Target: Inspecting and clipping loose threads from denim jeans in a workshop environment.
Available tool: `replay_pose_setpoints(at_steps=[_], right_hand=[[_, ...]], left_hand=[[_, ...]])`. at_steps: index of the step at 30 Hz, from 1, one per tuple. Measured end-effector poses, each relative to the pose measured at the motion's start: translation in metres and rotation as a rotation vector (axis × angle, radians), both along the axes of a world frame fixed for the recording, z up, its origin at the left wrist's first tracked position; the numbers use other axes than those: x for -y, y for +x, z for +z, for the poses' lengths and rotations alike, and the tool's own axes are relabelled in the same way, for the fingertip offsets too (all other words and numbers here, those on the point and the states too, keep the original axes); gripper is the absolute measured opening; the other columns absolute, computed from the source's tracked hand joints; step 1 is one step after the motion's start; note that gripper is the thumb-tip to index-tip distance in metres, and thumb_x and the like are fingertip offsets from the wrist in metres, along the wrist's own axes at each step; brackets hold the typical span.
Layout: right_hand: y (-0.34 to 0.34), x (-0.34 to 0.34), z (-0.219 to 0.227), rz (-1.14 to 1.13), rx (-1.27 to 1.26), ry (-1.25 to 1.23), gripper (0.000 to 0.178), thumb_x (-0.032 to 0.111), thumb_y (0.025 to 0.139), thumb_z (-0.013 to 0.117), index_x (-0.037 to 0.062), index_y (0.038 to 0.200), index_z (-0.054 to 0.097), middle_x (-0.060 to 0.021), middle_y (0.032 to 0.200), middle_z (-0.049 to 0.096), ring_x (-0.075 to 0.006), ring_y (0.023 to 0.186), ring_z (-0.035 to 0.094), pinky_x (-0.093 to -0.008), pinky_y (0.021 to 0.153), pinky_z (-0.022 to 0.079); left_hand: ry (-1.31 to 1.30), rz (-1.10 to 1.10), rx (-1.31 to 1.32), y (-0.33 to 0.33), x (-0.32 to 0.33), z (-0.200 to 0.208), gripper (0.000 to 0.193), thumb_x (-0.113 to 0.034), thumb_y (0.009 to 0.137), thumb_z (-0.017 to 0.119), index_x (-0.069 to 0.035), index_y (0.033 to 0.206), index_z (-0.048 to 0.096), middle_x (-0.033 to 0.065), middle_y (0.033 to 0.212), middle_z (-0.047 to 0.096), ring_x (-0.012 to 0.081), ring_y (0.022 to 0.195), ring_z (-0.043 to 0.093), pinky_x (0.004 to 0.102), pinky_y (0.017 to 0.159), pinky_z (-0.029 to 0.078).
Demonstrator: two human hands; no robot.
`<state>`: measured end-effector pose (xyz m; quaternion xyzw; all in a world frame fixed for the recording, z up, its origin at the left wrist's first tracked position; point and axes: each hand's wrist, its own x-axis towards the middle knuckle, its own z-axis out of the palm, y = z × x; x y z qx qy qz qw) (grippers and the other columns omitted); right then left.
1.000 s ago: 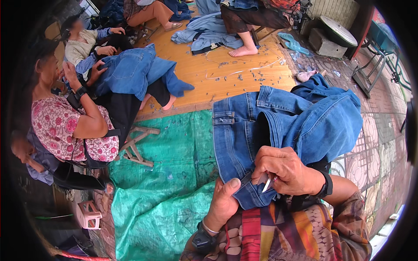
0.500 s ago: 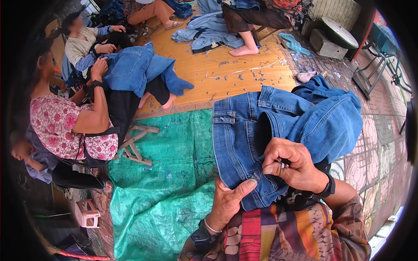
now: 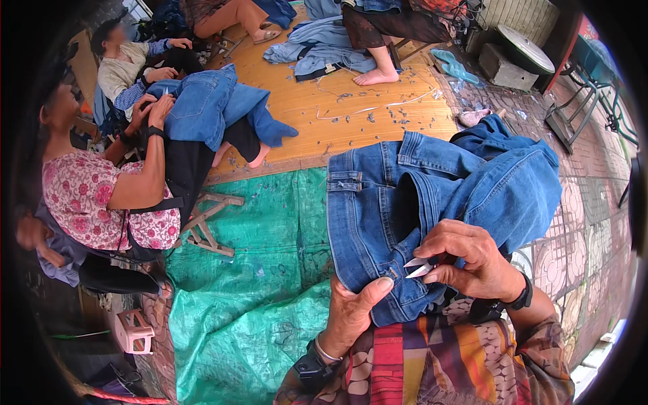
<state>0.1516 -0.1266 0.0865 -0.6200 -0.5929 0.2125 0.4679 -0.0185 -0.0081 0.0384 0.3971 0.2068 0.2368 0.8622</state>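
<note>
A pair of blue jeans (image 3: 496, 196) lies bunched across my lap, its waistband running along the left side. My left hand (image 3: 352, 307) is closed on the waistband, thumb on top near a belt loop (image 3: 390, 270). In my right hand (image 3: 471, 260) is a small pair of thread snips (image 3: 420, 268). Their two pale blades stand apart and point left at the belt loop, close to my left thumb. Most of the snips' handle is hidden inside my fingers.
A green tarp (image 3: 250, 297) covers the ground at left, with a tan mat (image 3: 378, 111) strewn with scraps beyond. To the left, a co-worker (image 3: 111, 196) on a wooden folding stool (image 3: 209, 223) handles other jeans (image 3: 202, 104). A pink plastic stool (image 3: 135, 331) stands lower left. Paving (image 3: 587, 236) lies right.
My right hand has opened its grip somewhat, and the snips' blades now show, spread beside the belt loop. My left hand keeps its hold on the waistband. The co-worker's hands have come together.
</note>
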Motion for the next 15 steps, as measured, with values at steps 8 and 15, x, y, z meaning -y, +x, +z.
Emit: replay_pose_setpoints(at_steps=[8,15], right_hand=[[-0.002,-0.009,-0.005,0.011,0.105,0.047,0.026,0.008,0.069,0.074,0.0038,0.091,0.061,-0.0081,0.081,0.059,-0.0283,0.076,0.059,-0.0368,0.063,0.047],[0.009,-0.003,0.003,-0.095,0.029,0.066,0.024,0.007,0.074,0.073,0.0035,0.094,0.061,-0.0067,0.083,0.061,-0.0208,0.072,0.059,-0.0313,0.06,0.045]], left_hand=[[0.082,-0.01,-0.04,0.0,-0.002,-0.003,0.035,-0.01,0.08,0.07,0.0,0.112,0.059,0.0061,0.102,0.064,0.0121,0.091,0.061,0.0266,0.083,0.048],[0.114,-0.042,-0.059,-0.003,-0.007,-0.001,0.042,-0.01,0.078,0.07,0.0,0.117,0.056,0.007,0.108,0.063,0.0147,0.096,0.06,0.0295,0.088,0.047]])
